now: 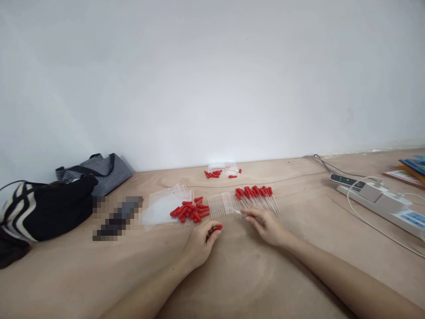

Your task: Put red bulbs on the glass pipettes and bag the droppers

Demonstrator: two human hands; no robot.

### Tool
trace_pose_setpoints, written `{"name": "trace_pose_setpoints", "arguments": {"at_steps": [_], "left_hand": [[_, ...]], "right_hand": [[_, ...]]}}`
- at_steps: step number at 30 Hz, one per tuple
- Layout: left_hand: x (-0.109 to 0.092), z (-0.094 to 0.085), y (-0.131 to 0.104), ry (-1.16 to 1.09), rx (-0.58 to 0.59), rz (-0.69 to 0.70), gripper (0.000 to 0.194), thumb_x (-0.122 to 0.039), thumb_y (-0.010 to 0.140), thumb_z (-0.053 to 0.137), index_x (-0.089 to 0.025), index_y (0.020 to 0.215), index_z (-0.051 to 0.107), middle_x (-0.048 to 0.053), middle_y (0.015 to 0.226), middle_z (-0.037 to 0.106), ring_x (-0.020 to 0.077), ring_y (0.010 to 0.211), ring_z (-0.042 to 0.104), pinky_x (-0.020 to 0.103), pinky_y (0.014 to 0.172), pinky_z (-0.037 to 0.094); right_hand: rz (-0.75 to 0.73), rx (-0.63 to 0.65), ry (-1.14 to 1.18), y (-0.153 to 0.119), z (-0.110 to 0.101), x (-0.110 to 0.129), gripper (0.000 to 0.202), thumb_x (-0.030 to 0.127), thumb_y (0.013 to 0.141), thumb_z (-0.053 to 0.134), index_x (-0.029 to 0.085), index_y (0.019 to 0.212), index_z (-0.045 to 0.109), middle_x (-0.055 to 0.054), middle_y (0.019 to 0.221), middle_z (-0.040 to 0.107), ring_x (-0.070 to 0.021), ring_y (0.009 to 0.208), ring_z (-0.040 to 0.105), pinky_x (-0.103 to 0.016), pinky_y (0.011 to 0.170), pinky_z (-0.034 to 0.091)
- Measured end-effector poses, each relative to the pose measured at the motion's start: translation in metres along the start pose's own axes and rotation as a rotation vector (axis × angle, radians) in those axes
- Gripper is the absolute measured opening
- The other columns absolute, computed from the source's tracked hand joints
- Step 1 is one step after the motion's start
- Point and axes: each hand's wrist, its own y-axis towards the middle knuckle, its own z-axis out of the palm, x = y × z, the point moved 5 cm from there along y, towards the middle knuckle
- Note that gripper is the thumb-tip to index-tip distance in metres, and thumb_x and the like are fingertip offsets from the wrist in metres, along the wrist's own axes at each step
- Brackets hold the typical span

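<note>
Between the thumb and fingers of my left hand (203, 238) is a red rubber dropper bulb (218, 228). My right hand (265, 225) pinches a thin glass dropper tube (235, 211), its free end pointing left toward the bulb; the two are apart. Just beyond my hands, several bare glass tubes (217, 205) lie side by side. To their right rests a row of droppers (262, 199) with red bulbs on their far ends. A heap of loose red bulbs (190, 212) sits left of the tubes, partly on clear plastic bags (161, 207).
Near the wall lie more red bulbs (213, 174) beside a small clear bag (222, 167). A striped bag (111, 175) and dark cloth (63, 208) occupy the left. At right are a power strip (381, 206) with cables and some books (413, 168). A blurred dark object (117, 219) lies left.
</note>
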Motion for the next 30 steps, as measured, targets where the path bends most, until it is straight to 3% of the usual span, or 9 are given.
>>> {"name": "trace_pose_setpoints", "arguments": {"at_steps": [4,12,19,30], "left_hand": [[-0.003,-0.001,0.002,0.018,0.004,0.038,0.016,-0.024,0.082,0.045,-0.019,0.087,0.059,0.002,0.076,0.058,0.0134,0.065,0.053,0.026,0.061,0.042],[-0.001,-0.002,0.002,-0.016,-0.01,0.025,0.017,-0.027,0.083,0.043,-0.018,0.084,0.058,0.001,0.074,0.058,0.0132,0.065,0.052,0.025,0.061,0.041],[-0.004,-0.004,0.002,0.088,-0.015,0.021,0.018,-0.027,0.083,0.043,-0.021,0.082,0.059,0.001,0.078,0.065,0.0176,0.075,0.055,0.037,0.078,0.037],[-0.006,-0.002,-0.002,0.155,0.03,0.063,0.017,-0.026,0.082,0.043,-0.022,0.078,0.06,0.002,0.076,0.064,0.0179,0.076,0.054,0.04,0.082,0.031]], "right_hand": [[-0.1,0.048,-0.119,-0.006,0.011,0.017,0.025,0.014,0.083,0.039,0.021,0.096,0.06,-0.004,0.082,0.061,-0.0147,0.077,0.056,-0.028,0.071,0.04],[-0.159,0.064,-0.156,-0.011,0.022,0.023,0.026,0.013,0.084,0.039,0.022,0.099,0.059,-0.004,0.086,0.062,-0.0147,0.081,0.056,-0.031,0.075,0.035],[-0.166,0.019,-0.191,-0.01,0.025,0.025,0.02,0.025,0.086,0.043,0.022,0.088,0.063,-0.001,0.074,0.062,-0.0118,0.067,0.054,-0.029,0.069,0.031],[-0.368,0.004,-0.367,-0.012,0.022,0.035,0.03,0.014,0.086,0.033,0.019,0.086,0.062,-0.002,0.069,0.056,-0.0112,0.063,0.045,-0.03,0.068,0.022]]}}
